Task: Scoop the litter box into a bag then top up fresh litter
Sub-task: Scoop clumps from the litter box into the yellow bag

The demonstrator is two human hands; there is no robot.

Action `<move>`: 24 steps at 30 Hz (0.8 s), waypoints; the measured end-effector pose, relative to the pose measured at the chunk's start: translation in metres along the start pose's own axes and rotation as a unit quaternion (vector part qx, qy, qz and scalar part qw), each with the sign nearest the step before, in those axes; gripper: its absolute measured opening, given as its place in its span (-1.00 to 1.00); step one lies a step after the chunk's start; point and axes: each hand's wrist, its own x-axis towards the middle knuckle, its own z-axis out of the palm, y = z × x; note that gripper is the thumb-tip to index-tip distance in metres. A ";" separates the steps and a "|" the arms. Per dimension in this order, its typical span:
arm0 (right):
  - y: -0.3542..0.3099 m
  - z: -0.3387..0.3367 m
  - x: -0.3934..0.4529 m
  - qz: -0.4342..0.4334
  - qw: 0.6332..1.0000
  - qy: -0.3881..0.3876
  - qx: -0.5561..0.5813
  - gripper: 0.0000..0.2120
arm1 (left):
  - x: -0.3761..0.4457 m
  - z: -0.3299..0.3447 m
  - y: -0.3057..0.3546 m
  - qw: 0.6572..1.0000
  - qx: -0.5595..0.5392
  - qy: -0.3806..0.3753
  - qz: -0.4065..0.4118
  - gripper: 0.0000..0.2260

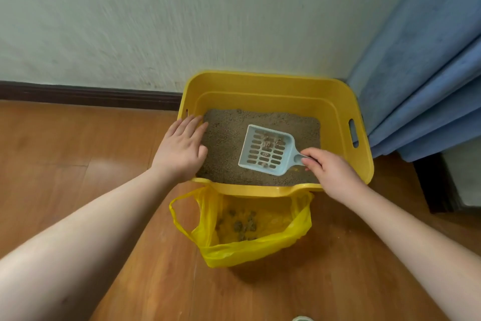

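1. Head view: yellow litter box (338, 104) on the wooden floor (78, 143), pushed up to the wall (156, 21), just beside a blue curtain (429, 73).
2. Full of grey-brown litter (223, 138), spread flat over the bottom.
3. Right hand (330, 169) pinching the handle of the blue scoop (268, 148). Grip narrow, fingers curled round the handle.
4. Scoop held over the litter, tipped a little, with a few clumps (268, 142) sitting on its slots. Slots there to let clean bits fall back down, most likely.
5. Left hand (182, 148) flat on the left side of the box, fingers straight, over the rim and touching the litter edge. Grip wide, holding nothing. Probably there to keep the box from sliding.
6. Yellow plastic bag (260, 250) open on the floor, right up against the near wall of the box. Dark clumps already lying inside it. Put close so the scoop has only a short way to go.
7. Scooping partly done, by the look of it. Next job, as a guess: carry the scoop over the near rim and tip the clumps into the bag.
8. Might spill bits on the floor if tipped too early.
9. No fresh litter to be seen anywhere here. Topping up not yet done.
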 end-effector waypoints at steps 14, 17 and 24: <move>0.014 0.035 -0.038 -0.270 0.878 0.215 -0.332 -0.78 | -0.002 -0.002 0.002 1.000 0.002 0.011 0.010 -0.34; 0.013 0.038 -0.042 -0.316 0.852 0.238 -0.342 -0.77 | -0.002 -0.002 0.001 1.000 0.000 0.011 0.010 -0.33; 0.008 0.043 -0.046 -0.379 0.818 0.232 -0.364 -0.72 | -0.001 -0.002 0.001 1.000 -0.002 0.011 0.010 -0.33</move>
